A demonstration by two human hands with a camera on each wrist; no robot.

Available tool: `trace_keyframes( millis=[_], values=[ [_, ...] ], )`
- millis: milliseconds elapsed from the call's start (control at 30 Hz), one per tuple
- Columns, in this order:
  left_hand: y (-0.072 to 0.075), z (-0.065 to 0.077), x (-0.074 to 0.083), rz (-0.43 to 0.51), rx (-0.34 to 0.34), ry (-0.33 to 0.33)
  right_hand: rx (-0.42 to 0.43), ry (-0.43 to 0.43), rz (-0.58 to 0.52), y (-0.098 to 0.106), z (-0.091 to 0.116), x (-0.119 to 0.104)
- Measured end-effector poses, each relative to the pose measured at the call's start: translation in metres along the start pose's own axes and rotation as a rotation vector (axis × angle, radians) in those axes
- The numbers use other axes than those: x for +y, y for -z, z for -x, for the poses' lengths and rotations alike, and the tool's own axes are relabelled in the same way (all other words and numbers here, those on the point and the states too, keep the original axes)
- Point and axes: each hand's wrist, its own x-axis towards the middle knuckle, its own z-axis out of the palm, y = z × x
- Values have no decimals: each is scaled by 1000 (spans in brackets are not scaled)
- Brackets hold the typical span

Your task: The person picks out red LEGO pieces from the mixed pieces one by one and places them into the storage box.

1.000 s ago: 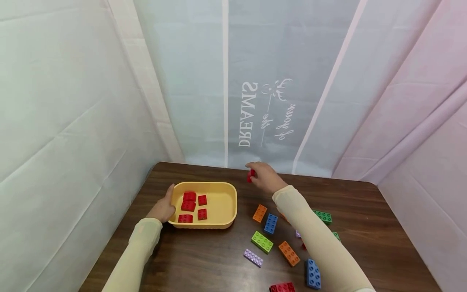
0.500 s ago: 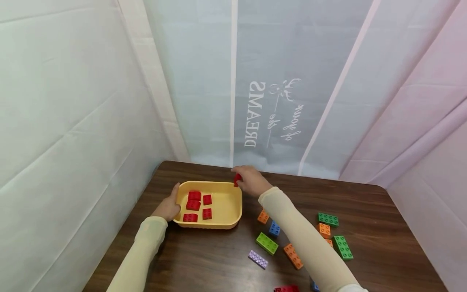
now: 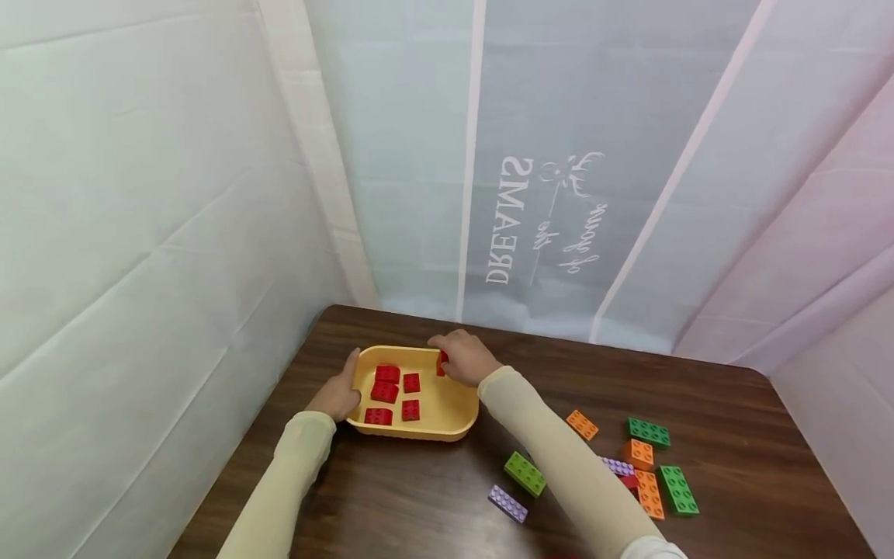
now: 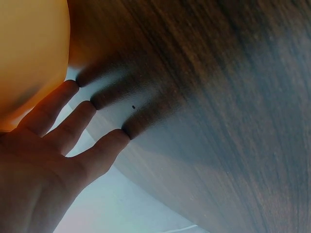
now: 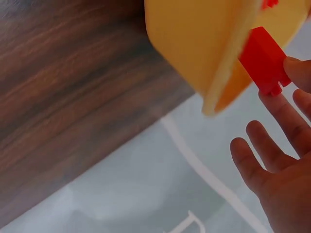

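Observation:
A yellow plastic tray [image 3: 427, 432] sits on the dark wooden table with several red toy bricks [image 3: 411, 410] in its left half. At its left rim is my left hand [image 3: 338, 394], the thumb over the edge and a finger along the outside. In the left wrist view, three fingers [image 4: 70, 133] of it are spread straight beside the tray's wall. My right hand [image 3: 466, 359] is over the tray's back right corner, pinching a red brick [image 5: 265, 60] between thumb and fingers. The other fingers [image 5: 250, 162] of that hand are extended outside the rim.
To the right lie loose bricks: a lime green brick [image 3: 525, 473], a thin purple brick [image 3: 507, 504], an orange brick [image 3: 582, 425], a green brick [image 3: 677, 490] and others. My right sleeve [image 3: 562, 462] covers some. A hanging cloth [image 3: 412, 256] borders the table's back edge.
My right hand has carried the red brick leftward from beyond the tray to over its inside. My left hand stays at the rim. The head view has shifted, so the scene sits further right.

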Motion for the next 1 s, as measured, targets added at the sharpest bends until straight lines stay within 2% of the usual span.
trace_keyframes(
  millis=[133,267,467,767,1000],
  values=[
    [-4,-2,7,3,-1,-6,-29,-26,25,-12,-2,-1],
    [-7,-3,13,8,2,-15,-44,-9,103,-22,-3,-2],
    [-7,-6,17,9,-2,-35,-49,0,158,-26,0,-4],
    [-5,-7,11,11,-13,-36,-22,0,136,-25,-3,-5],
    [-1,-8,-3,19,-3,-16,7,33,84,-15,-7,-8]
  ],
)
